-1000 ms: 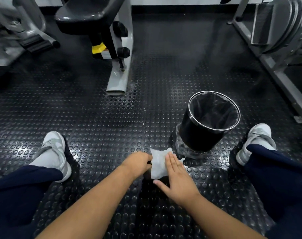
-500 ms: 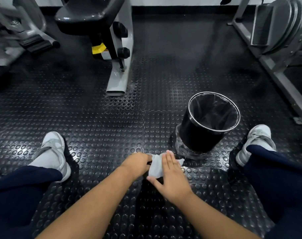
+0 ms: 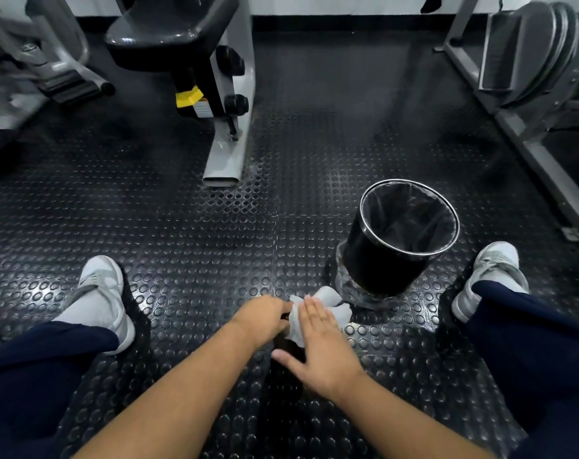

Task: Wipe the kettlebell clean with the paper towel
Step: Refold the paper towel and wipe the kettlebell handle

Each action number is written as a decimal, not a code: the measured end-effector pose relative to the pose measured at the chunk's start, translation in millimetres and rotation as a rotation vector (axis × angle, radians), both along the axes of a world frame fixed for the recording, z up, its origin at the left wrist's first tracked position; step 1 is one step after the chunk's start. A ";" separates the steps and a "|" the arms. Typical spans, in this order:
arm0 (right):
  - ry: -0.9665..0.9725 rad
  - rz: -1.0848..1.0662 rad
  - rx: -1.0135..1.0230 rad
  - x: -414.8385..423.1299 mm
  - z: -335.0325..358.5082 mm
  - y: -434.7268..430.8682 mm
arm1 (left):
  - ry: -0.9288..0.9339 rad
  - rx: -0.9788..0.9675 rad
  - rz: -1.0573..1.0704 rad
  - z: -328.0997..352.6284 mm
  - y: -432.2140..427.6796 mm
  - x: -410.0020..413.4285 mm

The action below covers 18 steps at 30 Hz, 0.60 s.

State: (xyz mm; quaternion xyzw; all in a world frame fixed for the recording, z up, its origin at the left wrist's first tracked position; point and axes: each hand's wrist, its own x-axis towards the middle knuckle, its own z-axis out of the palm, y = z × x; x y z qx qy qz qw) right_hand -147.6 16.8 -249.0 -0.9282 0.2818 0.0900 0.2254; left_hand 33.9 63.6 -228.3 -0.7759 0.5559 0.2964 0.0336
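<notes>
The bin (image 3: 374, 260) stands just beyond the paper towel (image 3: 334, 298), to its right.

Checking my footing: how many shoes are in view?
2. The left sneaker is at far left; the right sneaker is at right, beside the black bin. None seems hidden.

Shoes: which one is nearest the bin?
The right shoe, just beside the black bin; the left shoe sits far off on the other side.

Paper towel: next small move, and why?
Probably draw the right hand and paper towel back toward the body: flat fingers press it on the kettlebell, whose near side shows bare; the left hand seems to steady it.
</notes>
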 end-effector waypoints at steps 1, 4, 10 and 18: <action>0.000 0.027 -0.009 0.6 1.4 6.0 | -0.013 0.002 0.000 -0.3 0.5 0.3; -0.001 0.049 -0.010 -17.7 -2.9 12.0 | -0.040 -0.002 -0.006 1.5 -0.3 -2.5; -0.081 -0.156 0.047 -10.7 -3.6 -13.9 | -0.008 -0.022 -0.014 -1.5 -1.8 0.6; 0.117 -0.050 0.157 35.0 31.0 -48.7 | 0.017 -0.005 0.024 0.0 -0.8 3.9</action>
